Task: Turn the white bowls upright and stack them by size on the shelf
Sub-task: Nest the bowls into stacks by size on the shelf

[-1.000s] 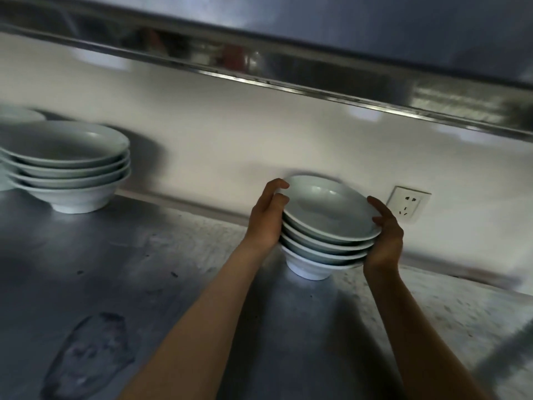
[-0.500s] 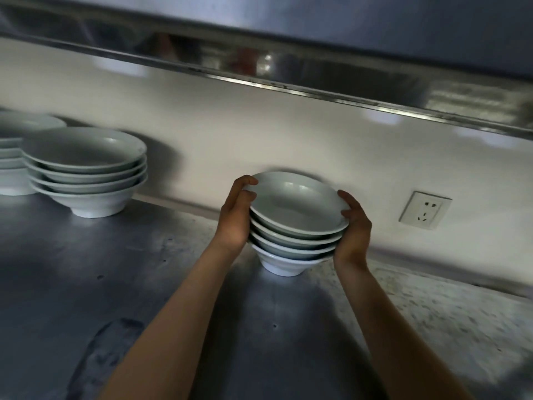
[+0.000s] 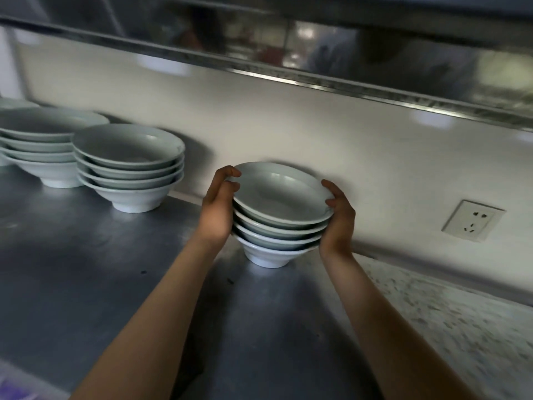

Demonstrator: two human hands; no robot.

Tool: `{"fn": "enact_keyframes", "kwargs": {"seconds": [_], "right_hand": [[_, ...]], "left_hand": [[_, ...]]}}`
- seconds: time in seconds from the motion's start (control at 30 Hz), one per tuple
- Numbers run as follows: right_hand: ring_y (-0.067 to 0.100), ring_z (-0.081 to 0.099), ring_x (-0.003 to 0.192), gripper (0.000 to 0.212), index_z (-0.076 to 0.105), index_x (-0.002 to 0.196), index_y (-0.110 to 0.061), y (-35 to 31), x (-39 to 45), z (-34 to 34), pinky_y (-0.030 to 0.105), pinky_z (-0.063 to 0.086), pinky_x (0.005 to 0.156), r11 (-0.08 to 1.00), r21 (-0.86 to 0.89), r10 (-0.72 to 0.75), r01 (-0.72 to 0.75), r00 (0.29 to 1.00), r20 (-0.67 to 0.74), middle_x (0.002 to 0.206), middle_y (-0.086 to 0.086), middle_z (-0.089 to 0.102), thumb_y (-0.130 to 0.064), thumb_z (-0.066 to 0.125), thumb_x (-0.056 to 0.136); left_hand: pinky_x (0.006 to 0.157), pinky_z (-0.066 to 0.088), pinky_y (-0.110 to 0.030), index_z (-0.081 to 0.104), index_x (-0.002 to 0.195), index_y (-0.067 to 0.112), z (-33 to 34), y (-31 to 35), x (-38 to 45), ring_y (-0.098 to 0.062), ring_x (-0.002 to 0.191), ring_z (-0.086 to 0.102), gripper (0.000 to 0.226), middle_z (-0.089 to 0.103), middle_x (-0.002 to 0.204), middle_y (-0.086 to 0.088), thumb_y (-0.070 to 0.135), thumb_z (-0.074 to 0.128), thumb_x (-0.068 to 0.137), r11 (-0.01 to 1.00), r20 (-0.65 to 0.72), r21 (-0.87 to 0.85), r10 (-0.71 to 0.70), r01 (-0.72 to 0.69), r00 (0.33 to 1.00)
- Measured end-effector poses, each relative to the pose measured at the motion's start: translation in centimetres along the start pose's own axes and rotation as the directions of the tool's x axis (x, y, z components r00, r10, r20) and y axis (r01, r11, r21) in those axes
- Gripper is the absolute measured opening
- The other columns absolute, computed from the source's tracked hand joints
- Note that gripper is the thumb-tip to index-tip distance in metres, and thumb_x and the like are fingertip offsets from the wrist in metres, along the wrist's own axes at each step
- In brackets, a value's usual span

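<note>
Since a second ago we have carried the held stack of white bowls (image 3: pixel 281 215) leftward along the shelf (image 3: pixel 86 269), away from the wall socket (image 3: pixel 473 220) and closer to the standing stack (image 3: pixel 128 166) and the larger stack (image 3: pixel 40 145) behind it; more of those two stacks now shows at the left.

Our left hand (image 3: pixel 217 207) and right hand (image 3: pixel 339 220) cup the held stack from opposite sides, fingers (image 3: pixel 230 176) curled over the top rim on the left, and the right hand's fingers clamped on the rim edges. We judge that this two-sided hold keeps the nested bowls from sliding against each other while they travel as one unit.

The held stack sits close to the back wall, its foot at or just above the metal surface; we cannot tell whether it touches. All four bowls open upward, mouths tipped slightly toward us and to the left, so the stack's axis runs near vertical with a small lean. The standing stacks are upright and touching one another, well apart from ours. We think the remaining move is to set this stack down beside them, grouped by size.
</note>
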State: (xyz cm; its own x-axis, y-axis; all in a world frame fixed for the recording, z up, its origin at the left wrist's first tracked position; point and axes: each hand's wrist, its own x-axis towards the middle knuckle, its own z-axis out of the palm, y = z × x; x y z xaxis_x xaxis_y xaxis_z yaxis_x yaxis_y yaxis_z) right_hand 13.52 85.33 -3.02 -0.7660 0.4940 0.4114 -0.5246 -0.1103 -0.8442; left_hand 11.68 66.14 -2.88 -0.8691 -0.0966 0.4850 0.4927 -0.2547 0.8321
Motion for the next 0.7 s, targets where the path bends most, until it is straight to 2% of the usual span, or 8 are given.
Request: {"fn": "enact_keyframes", "kwargs": {"seconds": [0.13,0.27,0.37,0.47,0.53,0.6,0.7], "right_hand": [[0.028,0.060,0.113,0.041,0.076,0.094,-0.031,1.1,0.4,2.0,0.041,0.045,0.104,0.999,-0.045,0.002,0.000,0.999,0.042,0.111,0.004,0.069,-0.017,0.041,0.076],[0.029,0.058,0.118,0.040,0.072,0.097,-0.026,1.9,0.3,4.0,0.037,0.045,0.103,1.000,0.005,-0.011,0.011,0.997,0.077,0.117,0.009,0.068,-0.016,0.042,0.074],[0.029,0.059,0.117,0.039,0.073,0.097,-0.027,2.4,0.6,5.1,0.042,0.043,0.105,1.000,0.006,-0.015,0.015,0.994,0.106,0.116,0.008,0.069,-0.016,0.042,0.075],[0.028,0.059,0.116,0.040,0.073,0.098,-0.026,3.0,1.0,5.8,0.040,0.043,0.105,1.000,0.004,-0.007,0.007,0.990,0.141,0.114,0.008,0.069,-0.016,0.042,0.074],[0.032,0.059,0.117,0.040,0.073,0.098,-0.024,3.3,1.3,6.2,0.041,0.043,0.104,1.000,0.028,-0.002,-0.003,0.987,0.162,0.114,0.010,0.069,-0.017,0.044,0.073],[0.032,0.058,0.118,0.040,0.073,0.099,-0.021,3.5,1.5,6.6,0.040,0.043,0.104,0.998,0.050,0.022,-0.030,0.986,0.164,0.115,0.012,0.068,-0.017,0.044,0.071],[0.030,0.060,0.114,0.041,0.071,0.101,-0.019,3.9,1.7,7.5,0.037,0.045,0.101,0.998,0.047,0.039,-0.047,0.986,0.162,0.114,0.012,0.068,-0.017,0.043,0.071]], "left_hand": [[0.079,0.043,-0.023,0.057,0.089,0.028,-2.3,-0.1,0.8,-0.006,0.086,0.055,0.022,0.059,0.086,0.014,0.021,0.043,0.074,1.000,-0.016,0.030,-0.009,0.009,1.000],[0.081,0.041,-0.028,0.057,0.090,0.029,-3.9,0.0,1.2,-0.008,0.086,0.053,0.022,0.058,0.087,0.011,0.024,0.042,0.075,0.998,-0.084,0.067,0.001,0.004,0.996],[0.079,0.041,-0.026,0.058,0.091,0.030,-4.9,0.2,1.3,-0.007,0.084,0.053,0.021,0.059,0.082,0.014,0.028,0.043,0.076,0.997,-0.114,0.082,0.012,-0.003,0.993],[0.085,0.043,-0.029,0.060,0.096,0.029,-5.3,0.3,1.3,-0.010,0.089,0.055,0.025,0.061,0.090,0.008,0.028,0.042,0.078,0.994,-0.147,0.113,0.032,-0.016,0.989],[0.099,0.043,-0.034,0.063,0.105,0.025,-5.7,0.2,1.4,-0.012,0.107,0.055,0.034,0.064,0.108,0.003,0.032,0.042,0.079,0.970,-0.202,0.232,0.120,-0.072,0.972],[0.113,0.031,-0.039,0.065,0.114,0.016,-6.2,0.1,1.8,-0.019,0.131,0.043,0.047,0.059,0.130,-0.005,0.035,0.038,0.081,0.883,-0.185,0.446,0.255,-0.150,0.949],[0.119,0.016,-0.039,0.064,0.120,0.009,-7.3,0.8,2.4,-0.023,0.142,0.029,0.047,0.054,0.139,-0.009,0.024,0.035,0.086,0.764,-0.123,0.617,0.330,-0.189,0.936]]}}
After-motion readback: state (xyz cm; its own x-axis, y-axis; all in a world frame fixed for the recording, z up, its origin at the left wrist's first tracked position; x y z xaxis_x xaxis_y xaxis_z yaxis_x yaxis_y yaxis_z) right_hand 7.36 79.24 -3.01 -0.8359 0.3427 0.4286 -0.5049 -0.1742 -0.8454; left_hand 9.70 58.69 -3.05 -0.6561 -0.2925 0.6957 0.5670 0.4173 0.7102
